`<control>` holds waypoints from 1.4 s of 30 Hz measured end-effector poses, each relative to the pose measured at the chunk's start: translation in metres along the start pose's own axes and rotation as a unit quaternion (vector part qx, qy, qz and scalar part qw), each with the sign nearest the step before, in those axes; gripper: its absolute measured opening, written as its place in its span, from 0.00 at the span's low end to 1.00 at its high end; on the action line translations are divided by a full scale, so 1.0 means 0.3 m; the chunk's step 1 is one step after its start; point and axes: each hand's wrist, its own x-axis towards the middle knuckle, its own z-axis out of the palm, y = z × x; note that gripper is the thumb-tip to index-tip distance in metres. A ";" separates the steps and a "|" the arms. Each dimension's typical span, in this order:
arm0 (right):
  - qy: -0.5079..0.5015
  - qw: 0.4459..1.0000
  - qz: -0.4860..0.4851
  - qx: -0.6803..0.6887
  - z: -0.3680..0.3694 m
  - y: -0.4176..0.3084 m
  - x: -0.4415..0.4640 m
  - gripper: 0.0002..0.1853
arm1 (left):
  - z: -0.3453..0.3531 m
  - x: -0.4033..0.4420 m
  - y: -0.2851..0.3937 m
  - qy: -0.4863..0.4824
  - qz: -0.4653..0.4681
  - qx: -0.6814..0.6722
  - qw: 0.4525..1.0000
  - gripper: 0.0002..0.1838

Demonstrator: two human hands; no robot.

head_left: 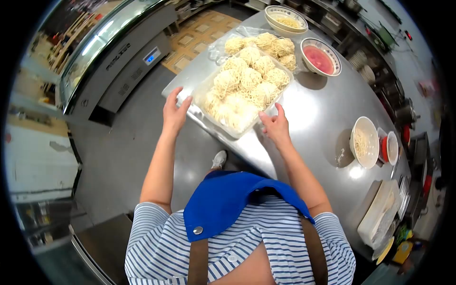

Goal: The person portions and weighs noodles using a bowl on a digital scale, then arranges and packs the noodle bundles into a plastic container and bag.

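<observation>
A clear plastic tub (229,129) piled with noodle nests (251,78) stands at the near left edge of the steel table. My left hand (175,111) is just off the tub's left side, thumb and fingers apart, with nothing in it. Close by the tub's near right corner is my right hand (276,126), also open, its thumb and forefinger spread. Whether its fingertips touch the tub I cannot tell. Behind the tub, more noodle nests (270,43) lie on a clear plastic bag (219,47).
On the steel table (308,142) stand a bowl of red liquid (319,59), stacked patterned bowls (286,21) and a white bowl with some noodles (365,142). A white rectangular container (380,213) sits at the right. To the left is a glass-fronted display cooler (121,57).
</observation>
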 end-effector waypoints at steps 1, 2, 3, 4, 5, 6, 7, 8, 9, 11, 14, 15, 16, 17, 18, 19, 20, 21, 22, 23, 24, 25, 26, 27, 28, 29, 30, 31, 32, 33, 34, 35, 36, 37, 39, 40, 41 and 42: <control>0.015 1.000 0.011 0.002 0.028 -0.002 0.008 0.40 | 0.032 0.075 -0.028 -0.085 -0.069 -0.079 0.991 0.26; 0.036 0.999 0.010 -0.001 0.054 -0.009 0.034 0.40 | 0.068 0.147 -0.052 -0.168 -0.135 -0.156 0.964 0.29; 0.057 0.998 0.011 -0.008 0.071 -0.020 0.052 0.40 | 0.091 0.188 -0.045 -0.185 -0.130 -0.164 0.960 0.29; 0.059 0.997 0.051 0.008 0.081 -0.034 0.057 0.36 | 0.110 0.216 -0.020 -0.283 -0.126 -0.189 0.932 0.32; 0.075 0.996 0.058 0.004 0.086 -0.008 0.074 0.36 | 0.128 0.238 -0.007 -0.379 -0.121 -0.211 0.893 0.35; 0.079 0.997 0.023 -0.008 0.095 0.048 0.093 0.35 | 0.144 0.253 -0.009 -0.408 -0.079 -0.183 0.891 0.36; 0.083 0.996 -0.010 -0.017 0.103 0.064 0.094 0.34 | 0.157 0.259 -0.023 -0.424 -0.074 -0.187 0.883 0.36; 0.105 0.994 -0.026 -0.013 0.113 0.081 0.082 0.33 | 0.164 0.256 -0.051 -0.430 -0.098 -0.228 0.868 0.36; 0.119 0.993 -0.013 -0.013 0.111 0.066 0.066 0.33 | 0.173 0.252 -0.081 -0.435 -0.125 -0.267 0.851 0.36; 0.112 0.993 0.029 0.018 0.098 0.024 0.038 0.32 | 0.193 0.253 -0.122 -0.459 -0.118 -0.276 0.836 0.35; 0.193 0.980 -0.020 -0.041 0.064 0.055 -0.047 0.30 | 0.235 0.215 -0.081 -0.496 -0.155 -0.368 0.771 0.32; 0.206 0.978 -0.011 -0.034 0.011 0.107 -0.100 0.29 | 0.285 0.150 -0.052 -0.499 -0.154 -0.365 0.771 0.32; 0.208 0.978 -0.007 -0.032 -0.023 0.133 -0.128 0.29 | 0.336 0.126 -0.036 -0.510 -0.120 -0.353 0.776 0.32; 0.214 0.976 0.024 0.006 -0.056 0.156 -0.152 0.30 | 0.378 0.110 -0.018 -0.519 -0.087 -0.341 0.779 0.32; 0.221 0.973 0.055 0.042 -0.078 0.169 -0.170 0.30 | 0.410 0.104 0.000 -0.522 -0.088 -0.340 0.778 0.32; 0.223 0.972 0.058 0.043 -0.103 0.177 -0.178 0.30 | 0.440 0.100 0.021 -0.527 -0.062 -0.339 0.777 0.32; 0.233 0.971 0.020 0.050 -0.131 0.185 -0.180 0.30 | 0.467 0.093 0.040 -0.532 -0.036 -0.338 0.775 0.31; 0.242 0.968 -0.018 0.058 -0.154 0.188 -0.184 0.30 | 0.483 0.089 0.070 -0.536 -0.038 -0.336 0.774 0.31; 0.245 0.968 -0.013 0.059 -0.159 0.190 -0.193 0.30 | 0.486 0.088 0.092 -0.545 -0.058 -0.345 0.762 0.32; 0.253 0.966 0.012 0.060 -0.179 0.191 -0.195 0.29 | 0.491 0.079 0.114 -0.553 -0.075 -0.352 0.752 0.32; 0.259 0.963 0.032 0.063 -0.205 0.192 -0.184 0.28 | 0.505 0.061 0.123 -0.553 -0.073 -0.349 0.753 0.32; 0.259 0.963 0.030 0.069 -0.219 0.198 -0.171 0.28 | 0.516 0.039 0.118 -0.525 -0.032 -0.317 0.790 0.32; 0.256 0.963 0.041 0.078 -0.243 0.206 -0.164 0.27 | 0.527 0.014 0.127 -0.495 0.007 -0.284 0.821 0.32; 0.254 0.962 0.056 0.086 -0.264 0.212 -0.170 0.27 | 0.521 -0.010 0.151 -0.500 0.008 -0.280 0.820 0.32; 0.258 0.960 0.061 0.091 -0.287 0.220 -0.173 0.27 | 0.513 -0.034 0.176 -0.493 -0.035 -0.300 0.816 0.32; 0.250 0.961 0.067 0.098 -0.310 0.226 -0.168 0.26 | 0.508 -0.056 0.205 -0.484 -0.076 -0.318 0.812 0.32; 0.239 0.963 0.070 0.104 -0.327 0.233 -0.166 0.26 | 0.507 -0.079 0.228 -0.486 -0.076 -0.313 0.813 0.32; 0.233 0.964 0.069 0.109 -0.336 0.241 -0.166 0.26 | 0.502 -0.098 0.247 -0.473 -0.086 -0.327 0.814 0.30; 0.248 0.961 0.034 0.115 -0.337 0.246 -0.159 0.26 | 0.494 -0.111 0.255 -0.455 -0.097 -0.341 0.817 0.29; 0.260 0.958 -0.002 0.120 -0.345 0.253 -0.149 0.25 | 0.498 -0.124 0.258 -0.443 -0.098 -0.337 0.825 0.29; 0.248 0.961 -0.007 0.124 -0.352 0.271 -0.142 0.25 | 0.505 -0.143 0.256 -0.421 -0.108 -0.340 0.834 0.29; 0.257 0.959 -0.015 0.115 -0.355 0.296 -0.140 0.25 | 0.510 -0.160 0.257 -0.399 -0.117 -0.343 0.842 0.28; 0.267 0.958 -0.023 0.107 -0.361 0.300 -0.139 0.25 | 0.513 -0.173 0.264 -0.389 -0.118 -0.339 0.848 0.28; 0.255 0.960 -0.030 0.114 -0.370 0.297 -0.138 0.25 | 0.512 -0.171 0.268 -0.384 -0.140 -0.353 0.842 0.27; 0.269 0.959 -0.017 0.086 -0.367 0.277 -0.147 0.25 | 0.503 -0.126 0.235 -0.370 -0.158 -0.359 0.842 0.26; 0.262 0.960 -0.021 0.093 -0.360 0.281 -0.147 0.25 | 0.519 -0.068 0.186 -0.396 -0.118 -0.282 0.866 0.25; 0.276 0.957 -0.023 0.083 -0.356 0.287 -0.145 0.24 | 0.537 -0.007 0.160 -0.420 -0.076 -0.203 0.881 0.25; 0.292 0.953 -0.026 0.072 -0.352 0.292 -0.141 0.24 | 0.558 0.044 0.170 -0.396 -0.030 -0.088 0.914 0.26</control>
